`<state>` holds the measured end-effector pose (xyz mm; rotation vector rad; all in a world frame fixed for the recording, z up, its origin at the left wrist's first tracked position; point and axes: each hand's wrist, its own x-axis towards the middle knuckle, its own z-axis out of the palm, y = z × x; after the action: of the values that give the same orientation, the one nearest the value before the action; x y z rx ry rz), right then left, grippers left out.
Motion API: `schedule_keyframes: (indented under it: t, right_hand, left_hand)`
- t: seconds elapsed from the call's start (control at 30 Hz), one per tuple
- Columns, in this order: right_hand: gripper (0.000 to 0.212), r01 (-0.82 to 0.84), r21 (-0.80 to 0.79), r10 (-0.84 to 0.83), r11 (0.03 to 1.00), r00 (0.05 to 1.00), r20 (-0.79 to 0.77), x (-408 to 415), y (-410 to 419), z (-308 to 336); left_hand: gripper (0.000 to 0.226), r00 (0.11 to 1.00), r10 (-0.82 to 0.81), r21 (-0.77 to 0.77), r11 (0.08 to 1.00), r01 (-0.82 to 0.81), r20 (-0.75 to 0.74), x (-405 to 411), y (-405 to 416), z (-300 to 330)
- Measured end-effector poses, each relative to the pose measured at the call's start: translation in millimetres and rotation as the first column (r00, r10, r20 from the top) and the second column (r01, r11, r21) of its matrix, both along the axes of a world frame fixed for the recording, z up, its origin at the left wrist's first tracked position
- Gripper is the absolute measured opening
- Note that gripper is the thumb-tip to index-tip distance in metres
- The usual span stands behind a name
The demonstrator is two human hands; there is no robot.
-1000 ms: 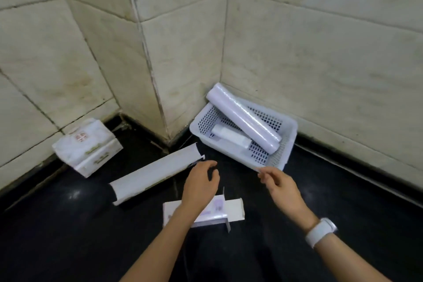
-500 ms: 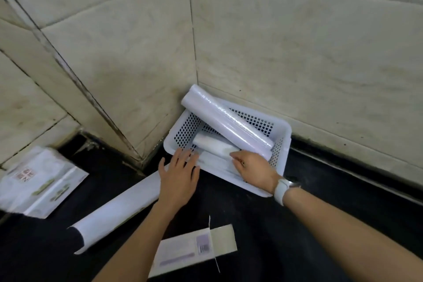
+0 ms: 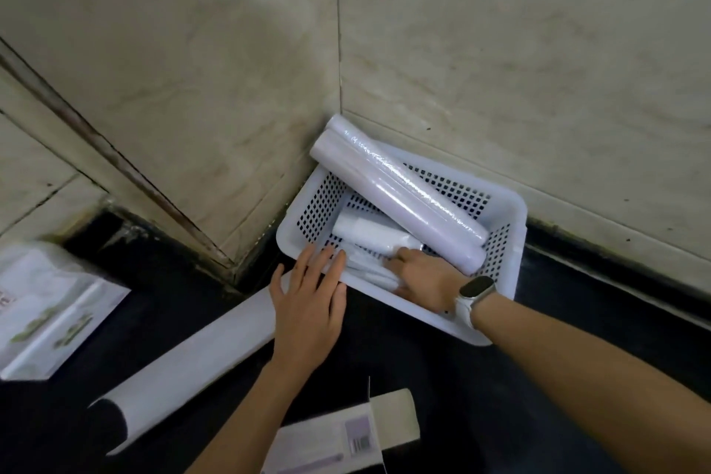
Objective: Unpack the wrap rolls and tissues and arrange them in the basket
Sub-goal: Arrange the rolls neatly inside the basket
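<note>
Dark floor meets a tiled corner where our basket (image 3: 504,283) sits, our flat left hand (image 3: 307,304) steadying its near rim while our right hand (image 3: 425,277) reaches inside, fingers curled on a small roll (image 3: 369,233) lying beside the long roll (image 3: 400,192).

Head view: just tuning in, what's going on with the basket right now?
A person is filling the white basket in the wall corner. The right hand reaches inside it, on a small roll near the front wall; whether it grips is unclear. The left hand lies flat at the basket's front-left rim. Two long rolls already lean across the basket. The tissue pack lies on the floor to the left, and two opened boxes lie in front.
</note>
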<state>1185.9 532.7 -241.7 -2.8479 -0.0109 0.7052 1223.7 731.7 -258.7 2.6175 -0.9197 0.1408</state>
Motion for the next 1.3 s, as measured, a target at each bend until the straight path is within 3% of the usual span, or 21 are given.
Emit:
schedule_keyframes:
  t: [0.2, 0.3, 0.47, 0.57, 0.67, 0.83, 0.93, 1.03, 1.13, 1.2, 1.3]
  right_hand:
    - [0.026, 0.235, 0.23, -0.263, 0.944, 0.96, 0.099, -8.8, -2.0, 7.0]
    - [0.026, 0.32, 0.377, -0.433, 0.869, 0.861, 0.268, -20.8, -10.0, 20.6]
    - [0.016, 0.398, 0.486, -0.61, 0.778, 0.662, 0.435, -37.4, -23.0, 38.2]
    - [0.02, 0.414, 0.557, -0.678, 0.719, 0.593, 0.434, -45.8, -27.8, 42.8]
    - [0.018, 0.437, 0.571, -0.705, 0.695, 0.569, 0.423, -52.3, -33.0, 40.6]
    - [0.032, 0.448, 0.565, -0.708, 0.693, 0.572, 0.416, -55.7, -34.8, 35.6]
    - [0.046, 0.416, 0.529, -0.649, 0.74, 0.647, 0.401, -54.0, -27.9, 30.6]
    - [0.051, 0.363, 0.44, -0.539, 0.821, 0.746, 0.391, -44.0, -17.2, 19.8]
    - [0.048, 0.327, 0.519, -0.528, 0.79, 0.793, 0.304, -26.7, -7.0, 12.9]
    - [0.044, 0.315, 0.571, -0.527, 0.758, 0.811, 0.253, -13.3, 0.2, 8.5]
    - [0.037, 0.287, 0.552, -0.463, 0.783, 0.861, 0.209, 2.9, 8.8, 0.1]
  left_hand:
    - [0.033, 0.993, -0.032, -0.064, 0.997, 0.04, 0.117, 21.7, -3.6, 12.9]
    - [0.041, 0.983, -0.113, 0.056, 0.991, 0.123, -0.147, 56.7, -24.0, 22.7]
    - [0.059, 0.815, -0.166, 0.341, 0.849, 0.405, -0.555, 97.1, -73.3, 9.1]
    - [0.06, 0.782, -0.112, 0.394, 0.814, 0.426, -0.614, 100.9, -88.6, -2.1]
    - [0.053, 0.821, -0.131, 0.413, 0.813, 0.41, -0.556, 97.3, -95.0, -6.1]
    - [0.038, 0.826, -0.19, 0.476, 0.74, 0.476, -0.53, 92.8, -89.1, 7.8]
    - [0.034, 0.81, -0.195, 0.486, 0.714, 0.504, -0.553, 90.7, -78.7, 24.6]
    - [0.03, 0.838, -0.173, 0.401, 0.816, 0.416, -0.517, 89.3, -64.7, 40.5]
    - [0.027, 0.938, -0.143, 0.202, 0.956, 0.213, -0.315, 78.7, -40.3, 42.6]
    - [0.026, 0.978, -0.09, 0.072, 0.992, 0.105, -0.187, 65.5, -23.3, 36.6]
    - [0.029, 0.988, -0.078, -0.073, 0.995, 0.068, -0.136, 50.1, -10.8, 27.5]
